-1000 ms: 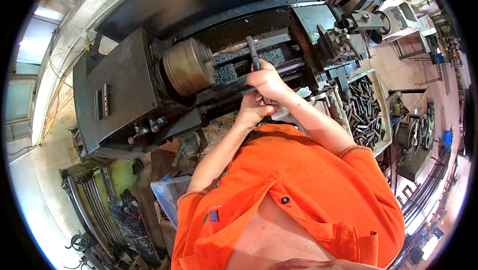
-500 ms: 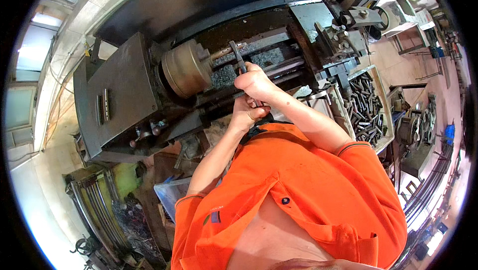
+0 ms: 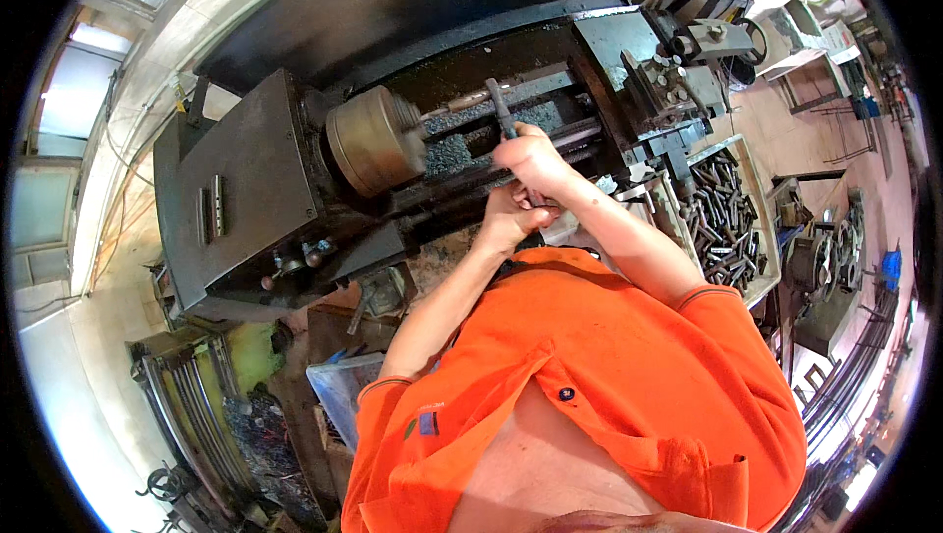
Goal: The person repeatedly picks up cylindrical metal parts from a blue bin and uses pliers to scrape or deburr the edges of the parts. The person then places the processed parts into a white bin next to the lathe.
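Observation:
My right hand (image 3: pixel 531 157) is closed round a long grey metal piece (image 3: pixel 500 106), whose narrow end sticks out past my fingers over the lathe bed. Whether it is a tool or a workpiece I cannot tell. My left hand (image 3: pixel 513 216) is curled just below the right, its fingers closed at what looks like the lower end of the same piece. To the left of my hands is the lathe chuck (image 3: pixel 375 143), its jaws blurred. A thin rod (image 3: pixel 462 102) lies in line with the chuck, apart from my hands.
Metal chips (image 3: pixel 450 154) cover the lathe bed. The carriage and tool post (image 3: pixel 668 76) stand to the right. A wooden box (image 3: pixel 766 228) full of short metal pieces is at my right. The headstock (image 3: pixel 236 194), with levers (image 3: pixel 305 258), fills the left side.
Both hands and the metal piece have moved right, away from the chuck. The chuck jaws, sharp before, are now smeared by turning. The view has shifted slightly.

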`<state>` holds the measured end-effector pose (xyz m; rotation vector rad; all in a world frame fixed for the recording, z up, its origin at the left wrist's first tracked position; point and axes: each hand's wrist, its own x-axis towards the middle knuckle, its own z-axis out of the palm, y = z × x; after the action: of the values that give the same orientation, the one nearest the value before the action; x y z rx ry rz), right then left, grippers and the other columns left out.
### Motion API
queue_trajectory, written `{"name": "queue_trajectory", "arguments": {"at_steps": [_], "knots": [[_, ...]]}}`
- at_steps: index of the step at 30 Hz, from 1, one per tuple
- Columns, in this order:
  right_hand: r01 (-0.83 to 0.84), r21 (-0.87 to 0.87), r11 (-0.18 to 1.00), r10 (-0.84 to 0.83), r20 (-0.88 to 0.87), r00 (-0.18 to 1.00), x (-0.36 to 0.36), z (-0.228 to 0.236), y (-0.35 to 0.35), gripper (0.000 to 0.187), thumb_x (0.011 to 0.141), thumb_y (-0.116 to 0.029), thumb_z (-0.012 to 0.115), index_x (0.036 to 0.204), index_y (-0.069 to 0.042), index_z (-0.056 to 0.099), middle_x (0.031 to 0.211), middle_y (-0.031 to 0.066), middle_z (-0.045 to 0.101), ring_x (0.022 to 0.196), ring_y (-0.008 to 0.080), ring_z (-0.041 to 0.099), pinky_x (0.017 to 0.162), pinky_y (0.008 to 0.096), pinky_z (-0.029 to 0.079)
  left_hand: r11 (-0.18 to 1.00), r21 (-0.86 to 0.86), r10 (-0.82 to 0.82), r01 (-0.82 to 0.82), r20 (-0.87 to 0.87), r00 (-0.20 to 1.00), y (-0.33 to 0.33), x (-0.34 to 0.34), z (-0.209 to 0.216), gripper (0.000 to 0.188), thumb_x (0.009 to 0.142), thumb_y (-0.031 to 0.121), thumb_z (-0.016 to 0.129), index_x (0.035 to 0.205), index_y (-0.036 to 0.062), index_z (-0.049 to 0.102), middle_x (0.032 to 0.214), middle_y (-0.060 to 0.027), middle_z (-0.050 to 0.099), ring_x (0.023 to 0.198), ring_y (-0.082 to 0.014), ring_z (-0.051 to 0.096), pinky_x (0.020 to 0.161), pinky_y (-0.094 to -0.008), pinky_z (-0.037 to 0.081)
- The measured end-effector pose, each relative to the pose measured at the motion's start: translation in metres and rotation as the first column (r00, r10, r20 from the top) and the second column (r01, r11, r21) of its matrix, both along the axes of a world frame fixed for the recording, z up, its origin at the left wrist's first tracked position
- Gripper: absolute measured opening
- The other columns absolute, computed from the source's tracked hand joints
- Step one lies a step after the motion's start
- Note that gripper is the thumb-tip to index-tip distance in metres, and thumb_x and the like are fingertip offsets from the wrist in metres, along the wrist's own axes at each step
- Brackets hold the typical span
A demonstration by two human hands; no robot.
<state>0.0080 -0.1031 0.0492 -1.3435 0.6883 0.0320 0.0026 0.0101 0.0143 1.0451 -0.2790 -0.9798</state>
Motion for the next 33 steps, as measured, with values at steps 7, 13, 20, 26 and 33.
{"name": "queue_trajectory", "arguments": {"at_steps": [7, 13, 20, 26, 33], "knots": [[-0.139, -0.379, 0.915, 0.216, 0.169, 0.962, 0.011, -0.021, 0.004, 0.018, 0.064, -0.012, 0.056, 0.074, 0.001, 0.05, 0.063, 0.0031, 0.049, 0.062, 0.0122, 0.044, 0.055, 0.0299, 0.039, 0.998, 0.069, 0.011, -0.015, 0.064, 0.998, 0.014, 0.008, -0.007, 0.035, 0.058, 0.02, 0.076, 0.074, 0.0002, 0.052, 0.063, -0.0011, 0.053, 0.058, -0.0119, 0.056, 0.049, -0.0242, 0.044], [-0.092, -0.158, 0.983, 0.108, 0.097, 0.989, 0.003, 0.003, 0.007, 0.027, 0.064, -0.02, 0.059, 0.072, 0.005, 0.054, 0.062, 0.008, 0.053, 0.063, 0.0168, 0.052, 0.057, 0.0321, 0.043, 0.993, 0.119, -0.03, 0.009, 0.175, 0.984, 0.012, 0.005, -0.003, 0.036, 0.063, 0.026, 0.072, 0.08, -0.0015, 0.055, 0.069, -0.0046, 0.059, 0.063, -0.0137, 0.061, 0.051, -0.0235, 0.047], [-0.102, -0.262, 0.96, 0.128, 0.084, 0.988, 0.006, -0.002, 0.003, 0.02, 0.067, -0.015, 0.055, 0.074, 0.003, 0.05, 0.066, 0.0029, 0.049, 0.063, 0.0131, 0.044, 0.055, 0.0296, 0.038, 0.992, 0.124, -0.002, -0.021, 0.181, 0.983, 0.008, 0.0, -0.011, 0.039, 0.064, 0.026, 0.072, 0.086, -0.0016, 0.055, 0.069, -0.0038, 0.059, 0.064, -0.0141, 0.061, 0.049, -0.0226, 0.045], [-0.158, -0.093, 0.983, 0.163, 0.049, 0.986, -0.006, 0.016, -0.006, 0.03, 0.068, -0.017, 0.056, 0.086, 0.006, 0.052, 0.069, 0.0045, 0.05, 0.063, 0.0133, 0.047, 0.056, 0.0284, 0.039, 0.994, 0.087, 0.046, -0.063, 0.177, 0.983, 0.0, -0.007, -0.003, 0.037, 0.064, 0.028, 0.073, 0.077, -0.0004, 0.053, 0.067, -0.0049, 0.057, 0.062, -0.015, 0.06, 0.054, -0.0257, 0.047], [-0.152, -0.257, 0.954, 0.178, 0.081, 0.981, 0.012, -0.012, 0.004, 0.034, 0.062, -0.021, 0.06, 0.077, 0.009, 0.052, 0.071, 0.0141, 0.057, 0.07, 0.0197, 0.053, 0.064, 0.0322, 0.044, 0.99, 0.124, 0.045, -0.07, 0.196, 0.98, 0.013, 0.001, -0.007, 0.037, 0.062, 0.027, 0.072, 0.08, -0.0008, 0.056, 0.067, -0.005, 0.058, 0.063, -0.0137, 0.06, 0.05, -0.0252, 0.046]]}}
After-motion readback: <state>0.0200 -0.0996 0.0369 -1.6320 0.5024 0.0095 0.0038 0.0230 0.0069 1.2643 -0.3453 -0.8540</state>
